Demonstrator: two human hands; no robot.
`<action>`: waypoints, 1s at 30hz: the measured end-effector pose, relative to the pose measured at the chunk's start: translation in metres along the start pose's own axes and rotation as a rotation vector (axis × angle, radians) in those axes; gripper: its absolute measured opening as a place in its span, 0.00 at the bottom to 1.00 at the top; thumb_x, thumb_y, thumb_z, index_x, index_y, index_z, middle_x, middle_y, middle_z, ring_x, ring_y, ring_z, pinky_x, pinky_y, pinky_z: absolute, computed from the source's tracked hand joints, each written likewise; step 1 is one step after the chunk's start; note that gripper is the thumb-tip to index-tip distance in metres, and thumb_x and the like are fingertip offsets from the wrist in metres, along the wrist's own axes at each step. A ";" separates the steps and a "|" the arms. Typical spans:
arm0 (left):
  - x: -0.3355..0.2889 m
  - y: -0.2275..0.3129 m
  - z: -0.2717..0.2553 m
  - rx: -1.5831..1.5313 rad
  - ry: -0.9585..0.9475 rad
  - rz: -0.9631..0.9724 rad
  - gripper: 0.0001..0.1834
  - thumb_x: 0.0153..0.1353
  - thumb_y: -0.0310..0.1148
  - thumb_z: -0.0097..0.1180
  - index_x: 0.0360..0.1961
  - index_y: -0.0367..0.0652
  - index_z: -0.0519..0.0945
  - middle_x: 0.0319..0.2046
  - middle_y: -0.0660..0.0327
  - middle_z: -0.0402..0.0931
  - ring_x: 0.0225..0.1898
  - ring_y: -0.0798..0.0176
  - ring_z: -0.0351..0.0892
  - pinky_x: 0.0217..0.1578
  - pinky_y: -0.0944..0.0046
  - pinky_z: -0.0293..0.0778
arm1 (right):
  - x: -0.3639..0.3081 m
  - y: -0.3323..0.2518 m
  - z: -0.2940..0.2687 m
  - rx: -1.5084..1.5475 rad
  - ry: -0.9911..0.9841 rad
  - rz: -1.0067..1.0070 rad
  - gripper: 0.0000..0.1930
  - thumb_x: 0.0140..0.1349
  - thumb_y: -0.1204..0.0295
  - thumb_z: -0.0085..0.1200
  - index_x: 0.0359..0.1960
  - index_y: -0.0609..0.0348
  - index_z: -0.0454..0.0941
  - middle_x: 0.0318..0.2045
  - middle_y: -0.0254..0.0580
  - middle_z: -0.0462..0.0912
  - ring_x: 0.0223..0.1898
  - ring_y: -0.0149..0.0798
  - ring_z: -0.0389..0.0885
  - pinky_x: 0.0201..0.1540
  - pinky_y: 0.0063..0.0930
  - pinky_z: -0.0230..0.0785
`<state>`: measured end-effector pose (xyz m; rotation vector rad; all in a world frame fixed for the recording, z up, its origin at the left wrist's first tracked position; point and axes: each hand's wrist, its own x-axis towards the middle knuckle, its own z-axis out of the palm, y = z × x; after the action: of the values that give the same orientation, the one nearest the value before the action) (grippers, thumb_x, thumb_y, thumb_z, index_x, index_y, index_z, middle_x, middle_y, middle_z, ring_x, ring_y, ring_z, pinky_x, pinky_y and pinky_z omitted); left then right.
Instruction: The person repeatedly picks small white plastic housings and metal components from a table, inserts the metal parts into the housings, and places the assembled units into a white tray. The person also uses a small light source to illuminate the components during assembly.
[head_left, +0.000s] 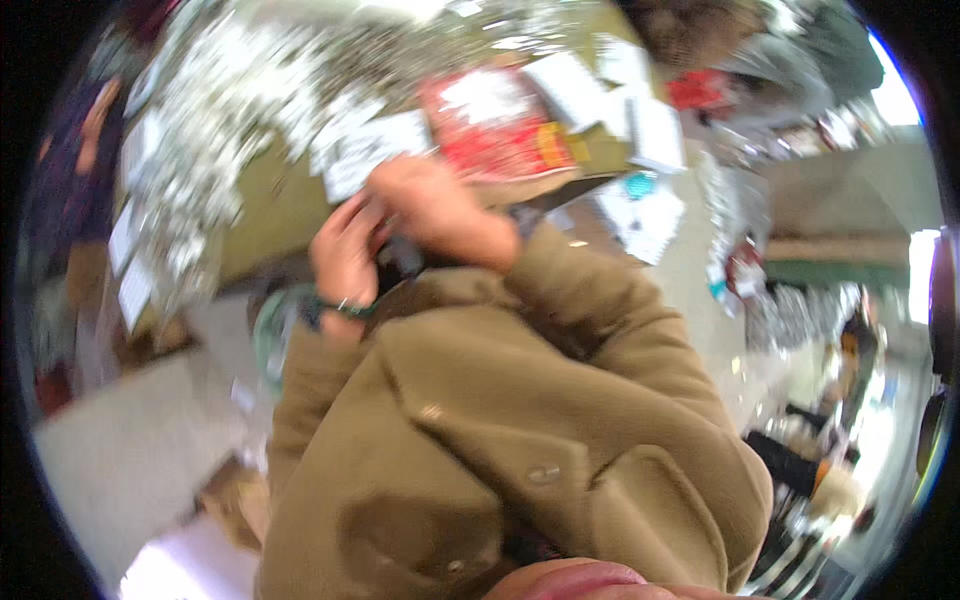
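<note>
My left hand [345,255], with a dark green band at the wrist, is brought up against my right hand [425,205] at the table's near edge. The fingers of both hands are curled closed and meet; what lies between them is hidden and blurred. Something small and dark [402,256] shows just below them, too smeared to name. Right beyond the hands lies a white sheet with dark marks [375,150]. A red and white flat package [490,125] with a yellow patch rests to its right.
A heap of shiny, clear-looking packets [240,100] covers the left and far side of the olive table [265,215]. White boxes or papers [655,135] lie at its right. A green-rimmed bin [270,335] stands below. Another person [85,170] is at the far left.
</note>
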<state>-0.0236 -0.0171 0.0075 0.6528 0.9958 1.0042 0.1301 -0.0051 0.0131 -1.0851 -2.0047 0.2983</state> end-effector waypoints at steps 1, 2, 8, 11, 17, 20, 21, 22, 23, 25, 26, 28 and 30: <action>0.000 0.000 0.006 0.038 0.053 -0.010 0.19 0.62 0.29 0.55 0.52 0.30 0.73 0.44 0.58 0.78 0.42 0.67 0.79 0.41 0.68 0.76 | -0.001 -0.002 -0.003 0.055 0.006 0.062 0.12 0.40 0.72 0.60 0.26 0.57 0.70 0.27 0.47 0.75 0.35 0.55 0.75 0.35 0.45 0.69; -0.004 0.003 0.005 0.052 0.026 -0.017 0.18 0.62 0.29 0.55 0.52 0.31 0.73 0.44 0.58 0.78 0.42 0.67 0.78 0.41 0.69 0.75 | -0.001 -0.005 -0.005 0.071 0.047 0.093 0.13 0.40 0.75 0.59 0.29 0.58 0.70 0.27 0.48 0.74 0.35 0.55 0.75 0.36 0.45 0.68; 0.000 0.008 0.006 0.115 -0.063 0.107 0.16 0.63 0.35 0.56 0.49 0.39 0.77 0.39 0.68 0.79 0.37 0.77 0.77 0.31 0.78 0.70 | 0.003 -0.005 -0.009 0.726 0.173 0.624 0.15 0.51 0.77 0.62 0.37 0.63 0.69 0.29 0.40 0.73 0.33 0.33 0.74 0.35 0.30 0.68; 0.002 0.012 0.009 0.095 -0.089 0.088 0.11 0.66 0.37 0.52 0.42 0.41 0.78 0.30 0.70 0.76 0.27 0.79 0.70 0.24 0.78 0.64 | 0.005 -0.012 -0.006 0.885 0.206 0.659 0.13 0.59 0.72 0.59 0.39 0.68 0.71 0.31 0.39 0.76 0.29 0.28 0.74 0.31 0.26 0.69; 0.007 0.024 0.017 0.020 -0.213 -0.002 0.10 0.66 0.36 0.52 0.42 0.41 0.79 0.32 0.67 0.79 0.29 0.78 0.75 0.21 0.78 0.64 | 0.013 -0.019 -0.023 0.954 0.095 0.739 0.13 0.64 0.67 0.54 0.35 0.68 0.80 0.25 0.36 0.80 0.28 0.24 0.75 0.30 0.22 0.71; 0.014 0.025 0.007 -0.151 -0.346 -0.201 0.12 0.67 0.37 0.51 0.47 0.43 0.76 0.38 0.65 0.80 0.40 0.74 0.80 0.22 0.79 0.70 | 0.010 -0.011 -0.027 1.053 0.057 0.807 0.13 0.65 0.68 0.53 0.35 0.69 0.81 0.27 0.34 0.81 0.28 0.23 0.75 0.29 0.20 0.70; 0.017 0.023 0.004 -0.195 -0.368 -0.256 0.13 0.67 0.38 0.51 0.47 0.44 0.76 0.39 0.65 0.80 0.40 0.74 0.80 0.22 0.80 0.71 | 0.008 -0.008 -0.027 1.064 0.049 0.809 0.13 0.65 0.68 0.52 0.36 0.69 0.81 0.27 0.34 0.81 0.27 0.23 0.75 0.28 0.19 0.70; 0.019 0.021 0.001 -0.247 -0.380 -0.311 0.13 0.67 0.38 0.51 0.48 0.45 0.76 0.40 0.64 0.80 0.40 0.74 0.81 0.22 0.80 0.72 | 0.007 -0.005 -0.026 1.078 0.042 0.812 0.13 0.65 0.68 0.52 0.36 0.69 0.81 0.27 0.34 0.81 0.27 0.23 0.76 0.28 0.19 0.70; 0.021 0.017 0.000 -0.297 -0.369 -0.374 0.11 0.67 0.38 0.51 0.47 0.47 0.76 0.40 0.64 0.80 0.39 0.73 0.81 0.22 0.80 0.75 | 0.006 -0.004 -0.024 1.132 0.038 0.835 0.13 0.65 0.68 0.52 0.37 0.68 0.81 0.28 0.35 0.82 0.27 0.23 0.76 0.28 0.19 0.70; 0.024 0.009 0.000 -0.381 -0.345 -0.429 0.11 0.66 0.38 0.53 0.46 0.48 0.76 0.37 0.64 0.79 0.35 0.75 0.81 0.21 0.82 0.73 | 0.004 -0.003 -0.023 1.222 0.013 0.926 0.12 0.65 0.69 0.52 0.38 0.67 0.81 0.30 0.36 0.82 0.27 0.24 0.76 0.29 0.19 0.69; 0.024 0.006 -0.001 -0.416 -0.274 -0.473 0.11 0.65 0.38 0.54 0.46 0.48 0.76 0.36 0.64 0.79 0.33 0.76 0.80 0.21 0.82 0.71 | 0.003 -0.003 -0.023 1.275 0.043 0.879 0.12 0.65 0.69 0.52 0.38 0.67 0.81 0.30 0.36 0.82 0.27 0.24 0.76 0.29 0.19 0.69; 0.026 0.005 -0.003 -0.473 -0.325 -0.508 0.09 0.65 0.38 0.54 0.44 0.51 0.76 0.35 0.64 0.79 0.32 0.76 0.80 0.20 0.82 0.70 | 0.002 -0.004 -0.025 1.341 0.067 0.880 0.11 0.64 0.70 0.52 0.39 0.66 0.80 0.31 0.36 0.82 0.27 0.25 0.76 0.30 0.19 0.69; 0.027 0.004 -0.004 -0.475 -0.300 -0.526 0.08 0.65 0.37 0.54 0.44 0.50 0.76 0.34 0.65 0.79 0.31 0.76 0.80 0.19 0.82 0.69 | 0.002 -0.002 -0.026 1.318 0.071 0.917 0.10 0.63 0.71 0.53 0.38 0.67 0.80 0.31 0.37 0.82 0.28 0.25 0.76 0.32 0.19 0.69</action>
<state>-0.0233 0.0093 -0.0011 0.1220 0.5832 0.6151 0.1477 -0.0090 0.0324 -0.9331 -0.7031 1.6972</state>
